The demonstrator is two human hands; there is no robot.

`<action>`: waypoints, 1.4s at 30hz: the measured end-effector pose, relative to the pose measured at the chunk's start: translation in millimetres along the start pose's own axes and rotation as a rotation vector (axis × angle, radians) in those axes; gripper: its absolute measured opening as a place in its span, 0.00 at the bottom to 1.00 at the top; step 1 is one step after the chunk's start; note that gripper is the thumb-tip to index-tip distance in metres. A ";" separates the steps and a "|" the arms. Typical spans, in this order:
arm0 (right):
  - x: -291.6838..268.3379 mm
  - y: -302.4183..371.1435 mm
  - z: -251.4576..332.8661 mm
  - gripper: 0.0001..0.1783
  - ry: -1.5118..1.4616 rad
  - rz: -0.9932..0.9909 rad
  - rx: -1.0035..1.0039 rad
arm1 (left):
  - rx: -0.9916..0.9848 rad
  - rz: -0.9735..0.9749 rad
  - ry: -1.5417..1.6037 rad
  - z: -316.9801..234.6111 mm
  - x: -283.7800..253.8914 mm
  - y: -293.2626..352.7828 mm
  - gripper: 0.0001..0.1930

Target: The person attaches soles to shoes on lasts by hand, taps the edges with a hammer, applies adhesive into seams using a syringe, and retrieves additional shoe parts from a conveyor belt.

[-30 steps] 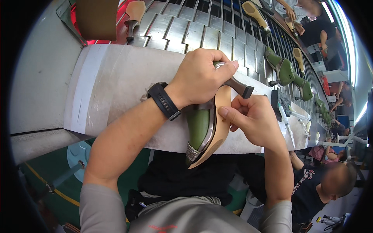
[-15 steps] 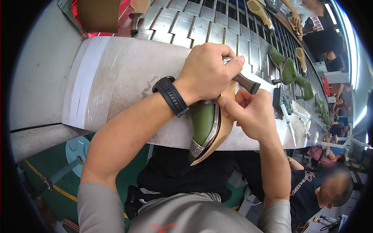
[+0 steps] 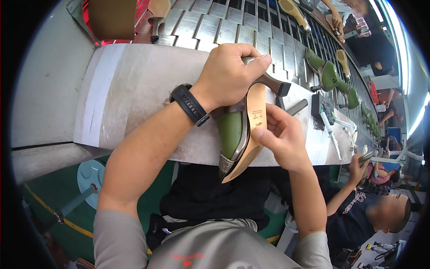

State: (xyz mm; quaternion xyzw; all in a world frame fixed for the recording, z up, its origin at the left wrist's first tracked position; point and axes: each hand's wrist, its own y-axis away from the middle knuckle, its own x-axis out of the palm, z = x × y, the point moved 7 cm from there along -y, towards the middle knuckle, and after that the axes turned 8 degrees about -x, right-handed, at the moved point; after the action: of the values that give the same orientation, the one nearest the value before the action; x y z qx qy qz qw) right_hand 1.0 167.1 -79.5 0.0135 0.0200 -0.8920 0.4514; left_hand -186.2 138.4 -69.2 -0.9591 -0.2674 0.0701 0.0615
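A green high-heeled shoe [image 3: 232, 134] lies tilted on its side over the pale bench, its toe pointing toward me past the front edge. Its tan sole [image 3: 256, 110] faces right, and a silvery textured band crosses the toe. My left hand [image 3: 228, 74] is closed round the heel end, with the dark heel sticking out to the right below the thumb. My right hand [image 3: 286, 141] lays its thumb on the sole near the shoe's middle. Its other fingers are loosely curled and apart beside the sole's edge. Behind them rests a grey rod-shaped piece [image 3: 297, 107].
A dark block [image 3: 320, 106] and a white brush-like tool [image 3: 330, 133] lie on the bench's right. Beyond runs a slatted metal conveyor [image 3: 233, 29] with green shoes [image 3: 329, 76] and tan-soled shoes [image 3: 293, 12]. A co-worker [image 3: 358, 219] sits at right, a blue stool [image 3: 86, 177] at left.
My left hand and the shoe have shifted slightly left, and more sole shows. My right thumb has moved from the sole's edge onto its face. The co-worker's hand has risen with a shoe.
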 end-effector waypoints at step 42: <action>57.3 -34.7 57.4 0.34 0.899 0.350 -0.875 | 0.417 -0.025 -0.653 -23.4 -61.3 148.0 0.33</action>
State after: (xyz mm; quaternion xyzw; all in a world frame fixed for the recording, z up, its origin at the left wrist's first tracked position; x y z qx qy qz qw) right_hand -61.2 138.8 -23.8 0.2034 0.5659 -0.6222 0.5013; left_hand -159.6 -21.1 -63.0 -0.8498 -0.2645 0.4241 0.1676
